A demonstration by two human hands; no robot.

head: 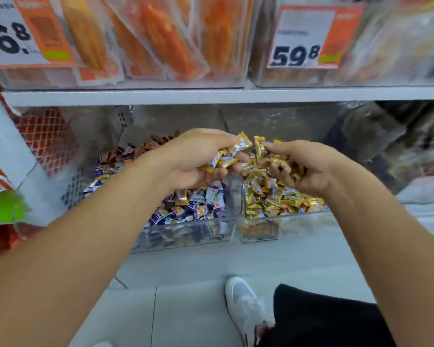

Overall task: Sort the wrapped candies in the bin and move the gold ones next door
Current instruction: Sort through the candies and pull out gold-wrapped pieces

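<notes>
Above the clear divider [233, 196], my left hand [198, 159] clutched gold candies [232, 152]; its fingertips were hidden. My right hand [303, 164] curled round more gold ones. The white shelf [210, 95] ran overhead.

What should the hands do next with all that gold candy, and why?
Probably let go of it into the right bin. Both the left hand and the right hand grip gold candies, and they are above the divider, by the gold pile. The left bin holds mostly purple ones.
</notes>
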